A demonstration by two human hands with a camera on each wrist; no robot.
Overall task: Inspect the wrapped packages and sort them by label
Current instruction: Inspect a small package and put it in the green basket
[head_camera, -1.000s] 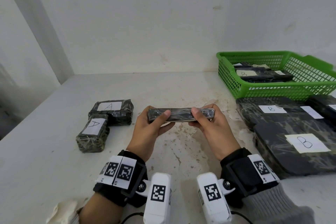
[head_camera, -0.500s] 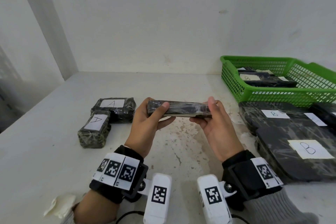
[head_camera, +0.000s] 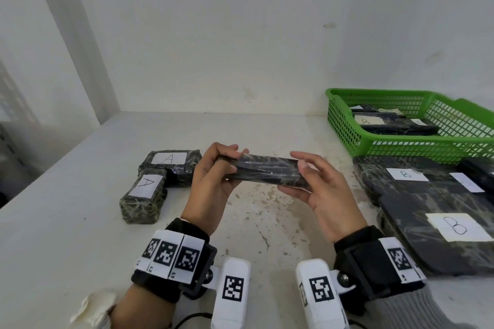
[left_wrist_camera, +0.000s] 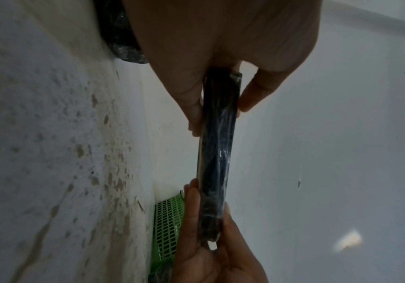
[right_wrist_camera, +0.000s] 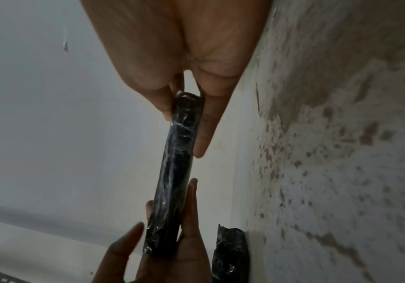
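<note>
A flat wrapped package [head_camera: 267, 171] in black film is held level above the table, between both hands. My left hand [head_camera: 227, 160] grips its left end, fingers curled over the top. My right hand [head_camera: 299, 176] pinches the right end, thumb on the near face and fingers beneath. No label shows on it in any view. In the left wrist view the package [left_wrist_camera: 217, 153] runs edge-on from the left hand [left_wrist_camera: 218, 118]. In the right wrist view the package [right_wrist_camera: 172, 181] runs away from the right hand [right_wrist_camera: 184, 132].
Two packages labelled A [head_camera: 171, 165] [head_camera: 144, 195] lie on the white table [head_camera: 80, 222] at the left. Large flat packages labelled B [head_camera: 401, 179] [head_camera: 441, 238] are stacked at the right. Behind them a green basket [head_camera: 347, 125] holds more labelled packages [head_camera: 393, 125].
Both hands have lifted the package slightly and rolled it, so a broad dark face now shows instead of the thin edge. The right hand's fingers have shifted around the right end.
</note>
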